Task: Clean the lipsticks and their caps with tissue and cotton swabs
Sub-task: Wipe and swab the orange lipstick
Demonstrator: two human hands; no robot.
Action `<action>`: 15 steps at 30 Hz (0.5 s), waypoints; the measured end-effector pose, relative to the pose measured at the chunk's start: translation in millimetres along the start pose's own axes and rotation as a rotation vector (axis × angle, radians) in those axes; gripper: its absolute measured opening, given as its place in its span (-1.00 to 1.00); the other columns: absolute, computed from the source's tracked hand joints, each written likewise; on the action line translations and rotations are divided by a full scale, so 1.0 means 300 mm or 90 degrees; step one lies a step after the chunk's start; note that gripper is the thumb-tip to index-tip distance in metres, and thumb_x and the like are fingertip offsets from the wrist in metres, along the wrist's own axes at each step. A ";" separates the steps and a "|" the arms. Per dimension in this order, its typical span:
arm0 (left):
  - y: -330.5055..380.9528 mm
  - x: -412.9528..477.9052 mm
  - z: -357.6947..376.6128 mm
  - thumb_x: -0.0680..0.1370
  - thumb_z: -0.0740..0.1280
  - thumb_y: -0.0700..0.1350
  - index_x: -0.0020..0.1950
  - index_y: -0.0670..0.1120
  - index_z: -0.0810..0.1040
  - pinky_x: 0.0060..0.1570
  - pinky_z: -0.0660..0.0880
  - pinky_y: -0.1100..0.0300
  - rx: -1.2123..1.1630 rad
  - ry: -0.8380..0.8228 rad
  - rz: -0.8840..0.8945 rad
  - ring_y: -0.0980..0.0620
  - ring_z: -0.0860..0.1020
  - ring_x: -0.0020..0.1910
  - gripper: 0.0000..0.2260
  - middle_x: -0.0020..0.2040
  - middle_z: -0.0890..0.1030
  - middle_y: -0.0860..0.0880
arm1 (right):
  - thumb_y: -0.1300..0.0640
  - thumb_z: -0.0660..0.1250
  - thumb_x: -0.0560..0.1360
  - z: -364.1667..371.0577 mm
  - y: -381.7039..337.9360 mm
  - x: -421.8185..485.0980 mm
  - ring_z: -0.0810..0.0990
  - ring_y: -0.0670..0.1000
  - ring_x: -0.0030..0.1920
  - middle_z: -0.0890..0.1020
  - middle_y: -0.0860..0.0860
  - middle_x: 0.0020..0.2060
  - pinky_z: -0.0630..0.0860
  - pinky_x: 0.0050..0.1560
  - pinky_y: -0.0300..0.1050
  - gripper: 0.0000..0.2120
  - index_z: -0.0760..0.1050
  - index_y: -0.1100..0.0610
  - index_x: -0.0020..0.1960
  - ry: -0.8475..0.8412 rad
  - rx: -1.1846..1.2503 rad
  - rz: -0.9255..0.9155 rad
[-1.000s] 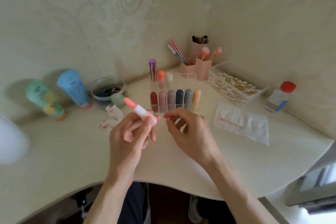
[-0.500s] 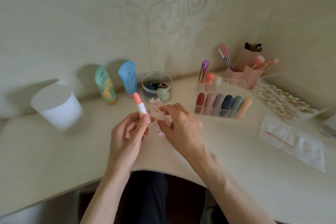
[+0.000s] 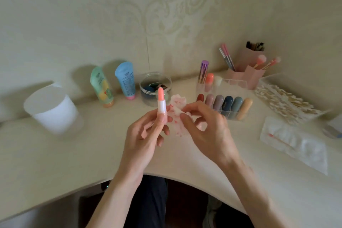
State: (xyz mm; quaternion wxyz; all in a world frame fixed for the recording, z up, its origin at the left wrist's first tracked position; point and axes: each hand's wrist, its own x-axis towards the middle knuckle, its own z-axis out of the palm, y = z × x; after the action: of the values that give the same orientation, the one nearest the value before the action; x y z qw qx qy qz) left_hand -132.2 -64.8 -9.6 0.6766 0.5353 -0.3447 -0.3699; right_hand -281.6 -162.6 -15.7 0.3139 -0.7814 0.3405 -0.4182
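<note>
Over the cream table (image 3: 55, 163), the left grip (image 3: 144, 135) is holding a peach lipstick (image 3: 161, 102) upright (uncapped), while the right grip (image 3: 209, 133) is pinching stained tissue (image 3: 178, 101).

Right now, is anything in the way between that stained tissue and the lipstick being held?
Nothing visible. The right hand pinches the stained tissue just right of the coral lipstick, which the left hand holds upright with its tip bare.
</note>
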 end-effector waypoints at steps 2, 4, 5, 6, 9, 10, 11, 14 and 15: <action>-0.001 -0.005 0.050 0.59 0.37 0.03 0.11 -0.04 0.74 -0.36 0.41 0.23 -0.001 -0.029 0.000 0.02 0.56 -0.19 -0.78 -0.04 0.72 -0.09 | 0.20 0.45 0.61 -0.055 0.017 -0.014 0.71 -0.04 -0.05 0.72 -0.14 -0.08 0.64 -0.04 -0.11 -0.91 0.66 0.07 0.10 0.000 0.053 0.036; -0.002 -0.011 0.100 0.58 0.37 0.03 0.12 -0.06 0.73 -0.36 0.40 0.23 -0.010 -0.058 -0.002 0.03 0.55 -0.20 -0.75 -0.06 0.71 -0.11 | 0.19 0.45 0.60 -0.109 0.038 -0.027 0.73 -0.02 -0.07 0.74 -0.11 -0.10 0.65 0.00 -0.09 -0.86 0.69 0.06 0.14 0.002 0.084 0.059; -0.003 -0.012 0.122 0.58 0.37 0.03 0.13 -0.07 0.72 -0.36 0.40 0.24 -0.016 -0.072 -0.001 0.02 0.54 -0.21 -0.75 -0.07 0.71 -0.11 | 0.16 0.48 0.59 -0.135 0.047 -0.032 0.73 -0.01 -0.07 0.75 -0.10 -0.09 0.66 0.01 -0.09 -0.84 0.70 0.05 0.17 -0.004 0.099 0.070; -0.003 -0.012 0.144 0.59 0.37 0.01 0.13 -0.09 0.72 -0.37 0.39 0.24 -0.020 -0.087 0.002 0.01 0.54 -0.23 -0.75 -0.08 0.70 -0.11 | 0.13 0.50 0.56 -0.163 0.055 -0.038 0.74 -0.01 -0.07 0.75 -0.08 -0.09 0.65 0.00 -0.12 -0.79 0.70 0.06 0.19 -0.015 0.121 0.087; -0.005 -0.012 0.203 0.61 0.38 -0.05 0.16 -0.15 0.68 -0.37 0.37 0.21 -0.030 -0.128 0.019 -0.04 0.54 -0.25 -0.77 -0.06 0.71 -0.14 | 0.24 0.59 0.45 -0.245 0.083 -0.056 0.73 -0.11 -0.10 0.75 -0.11 -0.11 0.59 -0.01 -0.29 -0.64 0.69 0.08 0.23 -0.067 0.197 0.136; -0.007 -0.011 0.218 0.60 0.38 -0.06 0.18 -0.17 0.66 -0.37 0.37 0.20 -0.036 -0.133 0.021 -0.05 0.54 -0.26 -0.76 -0.05 0.72 -0.16 | 0.30 0.59 0.44 -0.267 0.091 -0.061 0.72 -0.12 -0.09 0.75 -0.12 -0.11 0.58 0.01 -0.30 -0.61 0.69 0.07 0.23 -0.075 0.212 0.151; -0.008 -0.009 0.230 0.60 0.38 -0.06 0.19 -0.18 0.65 -0.36 0.37 0.20 -0.041 -0.136 0.022 -0.05 0.54 -0.27 -0.75 -0.04 0.72 -0.17 | 0.33 0.58 0.44 -0.288 0.098 -0.067 0.73 -0.09 -0.06 0.76 -0.10 -0.07 0.59 0.02 -0.27 -0.61 0.69 0.08 0.22 -0.069 0.233 0.169; -0.012 -0.006 0.251 0.61 0.36 -0.06 0.18 -0.22 0.64 -0.34 0.38 0.18 -0.046 -0.138 0.011 -0.04 0.55 -0.26 -0.74 0.00 0.72 -0.16 | 0.32 0.46 0.56 -0.329 0.104 -0.085 0.76 0.10 -0.09 0.77 0.13 -0.06 0.63 -0.06 -0.18 -0.84 0.70 0.20 0.12 -0.011 0.347 0.254; -0.014 -0.005 0.261 0.61 0.36 -0.06 0.16 -0.21 0.65 -0.34 0.39 0.17 -0.053 -0.141 0.004 -0.04 0.56 -0.24 -0.74 0.00 0.72 -0.16 | 0.32 0.42 0.59 -0.339 0.108 -0.093 0.75 0.14 -0.14 0.76 0.19 -0.10 0.64 -0.10 -0.17 -0.90 0.68 0.24 0.08 -0.007 0.384 0.282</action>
State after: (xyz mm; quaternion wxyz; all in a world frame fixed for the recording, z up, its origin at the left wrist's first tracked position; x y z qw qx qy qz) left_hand -201.0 -100.8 0.9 0.6575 0.4615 -0.4033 -0.4383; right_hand -390.3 -179.8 -7.0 0.6147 -0.5636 0.3607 -0.4176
